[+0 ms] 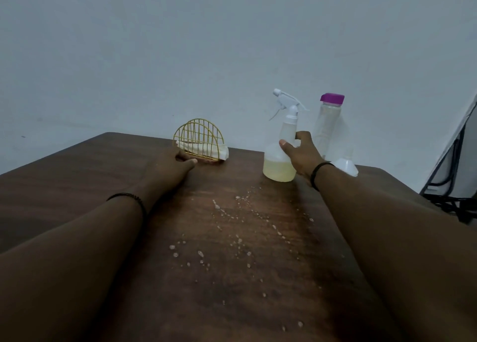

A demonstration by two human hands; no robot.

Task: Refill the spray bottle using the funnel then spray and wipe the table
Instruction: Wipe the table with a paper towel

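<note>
The fingers (300, 136) and thumb of the right hand (302, 155) are curled round the waist of the spray bottle (280, 158), so the bottle is gripped while it stands on the table (77, 176). The fingers of the left hand (171, 162) are stretched forward, straight and holding nothing, their tips at the foot of the napkin holder (198, 140); whether it is touched cannot be told.

The spray bottle is of frosted, translucent plastic, narrow at the neck and bulbous below, and is topped by a white trigger head. Pale yellow liquid fills only the lower part of the bulb. Its long axis is upright, and the nozzle is pointed to the left and slightly upward. It stands towards the far right of the table, well apart from the napkin holder.

The table is of dark, grained wood, and droplets (232, 228) are scattered over its middle between the two forearms. The napkin holder is a half-round frame of thin golden wire, in which folded white napkins (198, 149) are held. Behind the right hand a tall clear plastic bottle (327, 127) with a purple cap is seen upright, and just beside it a white funnel (347, 164) rests on the table. A thin black band is worn on each wrist.
</note>
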